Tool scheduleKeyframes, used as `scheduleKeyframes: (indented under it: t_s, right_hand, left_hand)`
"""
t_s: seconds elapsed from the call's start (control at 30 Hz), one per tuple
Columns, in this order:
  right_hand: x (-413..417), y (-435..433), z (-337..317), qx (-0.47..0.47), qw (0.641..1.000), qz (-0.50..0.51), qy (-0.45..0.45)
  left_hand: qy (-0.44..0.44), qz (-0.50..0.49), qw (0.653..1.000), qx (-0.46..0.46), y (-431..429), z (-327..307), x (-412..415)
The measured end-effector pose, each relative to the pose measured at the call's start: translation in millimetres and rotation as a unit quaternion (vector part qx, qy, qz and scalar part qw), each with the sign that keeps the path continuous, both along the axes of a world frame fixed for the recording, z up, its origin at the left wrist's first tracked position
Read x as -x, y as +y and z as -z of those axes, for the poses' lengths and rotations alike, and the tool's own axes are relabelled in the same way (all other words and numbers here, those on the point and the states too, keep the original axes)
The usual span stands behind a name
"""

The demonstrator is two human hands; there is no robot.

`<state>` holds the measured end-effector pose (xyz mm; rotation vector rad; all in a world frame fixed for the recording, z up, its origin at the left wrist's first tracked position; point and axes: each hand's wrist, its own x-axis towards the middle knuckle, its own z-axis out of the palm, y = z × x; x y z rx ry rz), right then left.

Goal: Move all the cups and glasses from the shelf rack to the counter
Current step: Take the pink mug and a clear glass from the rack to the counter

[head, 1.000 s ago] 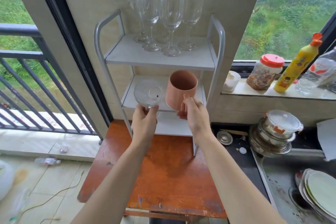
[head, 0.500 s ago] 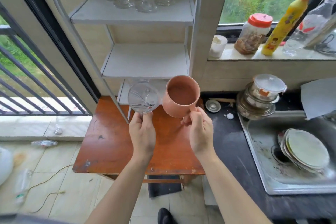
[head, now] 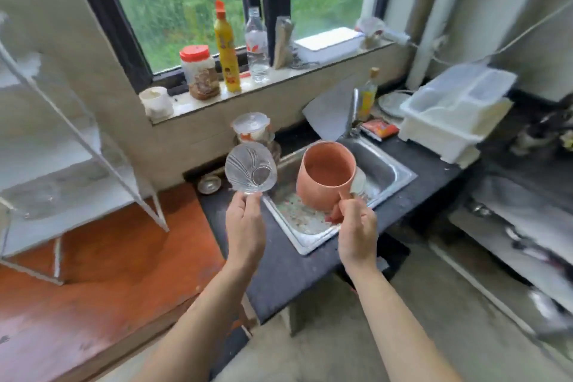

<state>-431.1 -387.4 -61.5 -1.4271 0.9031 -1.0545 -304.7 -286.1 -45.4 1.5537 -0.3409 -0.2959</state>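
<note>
The left hand (head: 245, 228) holds a patterned glass cup (head: 250, 169) tipped on its side, fingers (head: 256, 200) pinched on its lower edge. The right hand (head: 356, 228) has its fingers curled round the handle of a terracotta-coloured mug (head: 324, 178). Both vessels hang in the air just above the fingers, by the near corner of the sink (head: 311, 245) — neither is set down yet. The dark bench (head: 279, 273) lies below the wrists, and the shelf rack (head: 62, 186) stands well to the left of the left fingers. By the look of it, two pieces are off the rack but unplaced — its blurred shelves hide what remains.
</note>
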Motion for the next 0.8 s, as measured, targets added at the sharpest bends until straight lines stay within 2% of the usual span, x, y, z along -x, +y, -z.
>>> scheduleKeyframes:
  t_s: [0.13,0.3,0.37,0.43,0.57,0.8]
  right_hand:
    - [135,-54,-12,0.000,0.993,0.119,-0.006]
    - [277,-110,-25,-0.005,0.961,0.277,-0.012]
    - [323,-129,-27,-0.005,0.947,0.321,-0.009]
    - [358,-146,-27,-0.014,0.935,0.354,-0.009]
    - [422,-188,-23,-0.051,0.907,0.417,-0.009]
    - [535,-284,-29,-0.079,0.856,0.512,-0.004]
  left_hand:
    - [-0.021,0.115,0.993,0.007,-79,-24,108]
    - [-0.080,0.243,0.967,-0.010,-162,-38,236]
    - [-0.051,0.295,0.954,0.000,-193,-38,281]
    - [0.008,0.324,0.946,0.025,-221,-39,318]
    - [-0.038,0.388,0.921,-0.004,-284,-31,386]
    - [-0.013,0.472,0.881,0.002,-430,-17,510]
